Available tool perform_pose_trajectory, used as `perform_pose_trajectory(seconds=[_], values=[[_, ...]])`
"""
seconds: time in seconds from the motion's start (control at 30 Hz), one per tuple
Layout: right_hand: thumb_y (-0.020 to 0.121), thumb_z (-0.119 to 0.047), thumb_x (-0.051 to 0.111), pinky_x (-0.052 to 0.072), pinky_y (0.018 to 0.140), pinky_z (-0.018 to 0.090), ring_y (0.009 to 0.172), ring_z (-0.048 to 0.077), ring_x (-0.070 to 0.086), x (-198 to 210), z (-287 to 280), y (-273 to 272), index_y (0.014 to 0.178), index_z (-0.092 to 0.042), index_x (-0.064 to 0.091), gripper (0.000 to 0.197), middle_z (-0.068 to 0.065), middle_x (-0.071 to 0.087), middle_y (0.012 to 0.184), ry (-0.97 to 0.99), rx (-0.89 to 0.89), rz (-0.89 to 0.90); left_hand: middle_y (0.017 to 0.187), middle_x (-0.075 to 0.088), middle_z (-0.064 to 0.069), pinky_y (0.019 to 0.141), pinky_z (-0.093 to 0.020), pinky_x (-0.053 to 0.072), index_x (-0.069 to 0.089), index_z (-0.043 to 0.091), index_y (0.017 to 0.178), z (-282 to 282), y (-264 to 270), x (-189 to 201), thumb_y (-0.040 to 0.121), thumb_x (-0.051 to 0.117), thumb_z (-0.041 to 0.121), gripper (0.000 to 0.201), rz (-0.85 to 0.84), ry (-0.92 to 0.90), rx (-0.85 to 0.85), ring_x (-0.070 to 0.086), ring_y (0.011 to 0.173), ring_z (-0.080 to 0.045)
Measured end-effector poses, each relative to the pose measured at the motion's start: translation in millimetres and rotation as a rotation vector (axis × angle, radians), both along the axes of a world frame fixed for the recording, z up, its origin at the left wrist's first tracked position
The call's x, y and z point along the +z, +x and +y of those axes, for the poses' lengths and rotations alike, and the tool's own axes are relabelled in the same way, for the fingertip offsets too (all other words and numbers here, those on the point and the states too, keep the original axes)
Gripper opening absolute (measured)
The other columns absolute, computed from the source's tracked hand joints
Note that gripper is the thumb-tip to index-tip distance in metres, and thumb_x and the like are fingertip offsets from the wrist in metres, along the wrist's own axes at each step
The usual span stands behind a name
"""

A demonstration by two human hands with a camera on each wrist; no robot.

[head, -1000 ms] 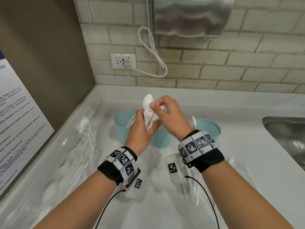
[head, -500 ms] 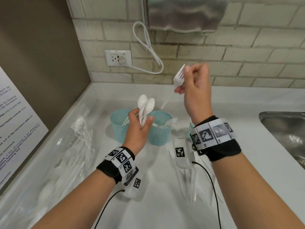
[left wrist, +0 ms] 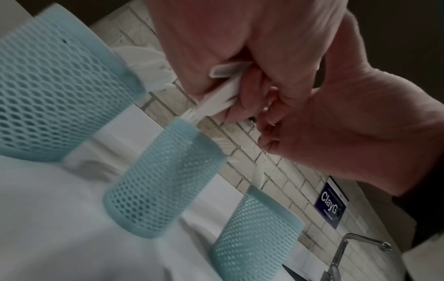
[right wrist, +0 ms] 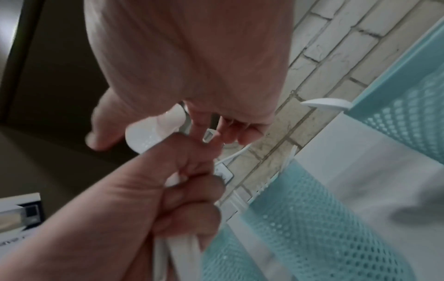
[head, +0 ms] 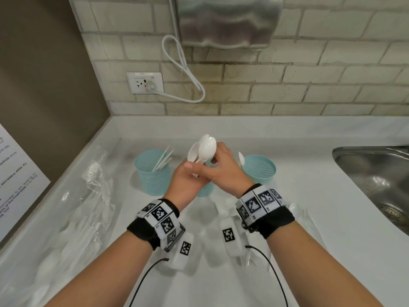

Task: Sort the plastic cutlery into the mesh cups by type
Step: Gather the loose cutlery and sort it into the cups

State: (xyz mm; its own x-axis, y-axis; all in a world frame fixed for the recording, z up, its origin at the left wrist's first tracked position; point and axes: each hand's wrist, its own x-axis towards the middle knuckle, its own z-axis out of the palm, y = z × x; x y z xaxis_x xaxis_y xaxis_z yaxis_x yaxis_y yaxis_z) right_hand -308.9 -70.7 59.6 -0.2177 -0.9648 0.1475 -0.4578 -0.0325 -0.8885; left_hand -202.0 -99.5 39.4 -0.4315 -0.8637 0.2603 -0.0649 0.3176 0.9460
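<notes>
My left hand grips the handles of two white plastic spoons, bowls up, above the middle mesh cup. My right hand pinches the bowl of one spoon from the right. In the left wrist view the spoon handles run through my curled fingers. The right wrist view shows a spoon bowl between my thumb and fingers. The left cup holds thin white cutlery. From the right cup a spoon tip sticks out. My hands hide most of the middle cup.
A clear plastic bag of white cutlery lies along the counter's left edge. Loose cutlery lies under my right wrist. A steel sink is at the right. A socket with a cable is on the brick wall.
My right hand, raised with a fork half a second ago, has come down without it and now pinches a spoon in my left hand. The left hand kept its spoons.
</notes>
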Motion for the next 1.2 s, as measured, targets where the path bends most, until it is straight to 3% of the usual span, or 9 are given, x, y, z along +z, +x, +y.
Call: perform_pose_trajectory(seconds=[0.13,0.23,0.4,0.7,0.87,0.97,1.03,1.13,1.2], values=[[0.065,-0.049,0.077,0.052,0.08,0.032,0.095,0.025,0.06,-5.1,4.5,-7.5,0.103,-0.009,0.052,0.061,0.015,0.06,0.103,-0.098,-0.084,-0.103,0.068,0.055,0.01,0.046,-0.005,0.039,0.055,0.022,0.085,12.7,-19.8,5.0,0.082,0.06,-0.005,0.028,-0.119,0.06,-0.006,0.054,0.059,0.001],[0.086,-0.033,0.066,0.05,0.067,0.034,0.075,0.025,0.064,4.5,17.6,-24.1,0.093,-0.001,0.059,0.034,0.015,0.066,0.082,-0.112,-0.025,-0.074,0.07,0.058,0.002,0.045,-0.011,0.045,0.056,0.016,0.089,19.6,-29.9,6.6,0.085,0.061,0.001,0.016,-0.17,0.142,-0.051,0.056,0.061,-0.012],[0.085,-0.034,0.067,0.041,0.053,0.018,0.052,0.002,0.051,24.3,32.4,-72.0,0.082,-0.01,0.057,0.027,-0.007,0.052,0.058,-0.243,-0.27,-0.121,0.083,0.059,0.01,0.073,-0.023,0.048,0.062,0.028,0.09,25.1,-34.5,-10.2,0.081,0.072,0.023,0.014,-0.278,0.107,-0.025,0.056,0.07,-0.008],[0.079,-0.026,0.073,0.056,0.076,0.048,0.071,0.025,0.059,-8.2,29.2,-123.4,0.08,-0.022,0.053,0.021,0.008,0.061,0.079,-0.043,-0.436,-0.092,0.083,0.058,0.005,0.073,-0.027,0.044,0.06,0.021,0.086,51.0,-29.1,-35.9,0.084,0.059,0.048,0.027,-0.916,0.2,0.01,0.057,0.077,-0.015],[0.077,-0.022,0.077,0.055,0.053,0.021,0.079,0.022,0.061,-15.2,45.5,-139.1,0.116,-0.009,0.059,0.045,0.008,0.06,0.106,0.075,-0.36,-0.185,0.073,0.058,-0.002,0.073,-0.034,0.056,0.042,0.02,0.067,73.7,-29.5,-43.4,0.078,0.061,0.058,0.044,-1.027,0.309,0.008,0.063,0.061,-0.021],[0.08,-0.031,0.073,0.058,0.076,0.032,0.098,0.02,0.06,-18.5,60.4,-141.7,0.123,-0.015,0.053,0.051,0.004,0.051,0.119,0.001,-0.432,-0.135,0.088,0.067,-0.008,0.075,-0.042,0.059,0.035,0.025,0.069,86.8,-31.9,-40.9,0.069,0.07,0.06,0.049,-0.992,0.369,0.033,0.072,0.079,-0.03],[0.084,-0.029,0.067,0.052,0.083,0.021,0.092,0.009,0.055,-21.0,75.3,-137.4,0.116,-0.015,0.055,0.037,0.006,0.052,0.115,-0.077,-0.484,-0.092,0.079,0.061,-0.003,0.071,-0.044,0.06,0.033,0.027,0.068,92.4,-37.6,-39.7,0.061,0.074,0.064,0.056,-0.981,0.395,0.03,0.072,0.078,-0.032],[0.086,-0.014,0.062,0.04,0.062,0.011,0.083,0.012,0.056,-29.1,98.8,-128.1,0.102,-0.014,0.059,0.017,0.002,0.06,0.096,0.082,-0.363,0.036,0.107,0.052,-0.006,0.066,-0.04,0.061,0.051,0.014,0.103,96.6,-47.5,-45.0,0.046,0.073,0.076,0.087,-1.028,0.377,0.042,0.072,0.073,-0.025],[0.083,-0.009,0.06,0.045,0.07,0.019,0.091,0.017,0.059,-39.5,111.7,-121.4,0.101,-0.016,0.061,0.019,0.002,0.061,0.099,0.344,-0.21,0.202,0.125,0.041,-0.008,0.078,-0.035,0.058,0.038,0.008,0.131,97.2,-51.8,-52.6,0.05,0.07,0.077,0.111,-1.129,0.312,0.042,0.067,0.089,-0.021]])
